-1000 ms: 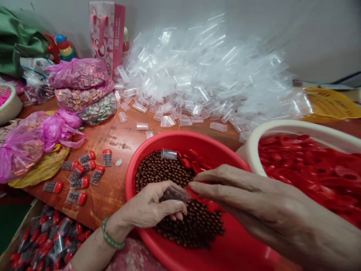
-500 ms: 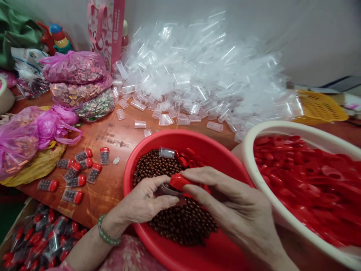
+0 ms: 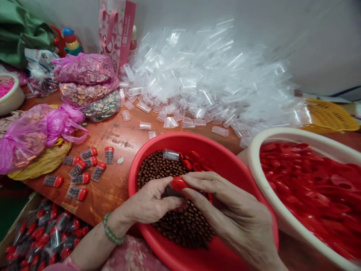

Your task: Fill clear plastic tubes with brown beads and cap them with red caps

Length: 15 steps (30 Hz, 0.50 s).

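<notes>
My left hand (image 3: 152, 203), with a green bead bracelet on the wrist, pinches a small clear plastic tube (image 3: 168, 191) that is mostly hidden by the fingers. My right hand (image 3: 234, 207) grips a red cap (image 3: 179, 183) between thumb and fingers, pressed against the tube's open end. Whether the cap is fully seated I cannot tell. Both hands are over a red basin (image 3: 180, 138). In it lie brown round beads (image 3: 186, 229), a loose clear tube (image 3: 170, 154) and several red caps (image 3: 194, 160).
Capped tubes (image 3: 77, 192) lie on the table at left, above a box of more capped tubes (image 3: 42, 237). A white basin (image 3: 255, 158) of red caps stands at right. Behind are a heap of clear tubes (image 3: 197, 82), a yellow basket (image 3: 332, 114) and pink bags (image 3: 87, 69).
My right hand has brought the red cap down onto the tube's mouth, which showed open before. The whole view has shifted slightly, so things appear further right.
</notes>
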Tool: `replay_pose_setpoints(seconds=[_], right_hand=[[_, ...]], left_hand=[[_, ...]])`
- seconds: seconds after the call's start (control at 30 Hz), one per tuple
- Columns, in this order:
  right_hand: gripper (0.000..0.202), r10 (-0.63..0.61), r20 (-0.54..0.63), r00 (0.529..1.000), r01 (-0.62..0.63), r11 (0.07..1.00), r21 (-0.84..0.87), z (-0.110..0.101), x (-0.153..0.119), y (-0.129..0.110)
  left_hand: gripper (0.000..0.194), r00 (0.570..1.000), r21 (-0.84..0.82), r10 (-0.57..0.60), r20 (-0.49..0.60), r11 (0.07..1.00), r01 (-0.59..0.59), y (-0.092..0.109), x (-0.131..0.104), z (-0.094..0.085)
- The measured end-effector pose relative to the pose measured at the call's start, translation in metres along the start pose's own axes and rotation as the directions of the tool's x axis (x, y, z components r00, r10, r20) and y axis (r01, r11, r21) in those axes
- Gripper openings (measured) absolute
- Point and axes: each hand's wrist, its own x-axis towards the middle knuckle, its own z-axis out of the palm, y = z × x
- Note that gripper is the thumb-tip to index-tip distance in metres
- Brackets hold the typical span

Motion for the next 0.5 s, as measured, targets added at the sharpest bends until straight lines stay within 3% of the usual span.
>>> replay_pose_setpoints(seconds=[0.2,0.4,0.5], right_hand=[[0.019,0.021,-0.009,1.0,-0.021,0.999,-0.047,0.003,-0.004,0.004],[0.019,0.063,-0.028,0.998,-0.064,0.998,-0.026,0.01,-0.009,0.009],[0.021,-0.023,0.033,0.999,0.026,0.994,-0.108,0.011,-0.012,0.014]], left_hand=[[0.026,1.0,0.018,0.007,0.016,1.0,-0.007,0.002,-0.002,0.001],[0.011,1.0,0.033,-0.021,-0.011,0.999,0.021,-0.001,-0.002,-0.002],[0.028,0.999,-0.056,-0.037,-0.04,0.998,0.035,-0.004,-0.002,-0.005]])
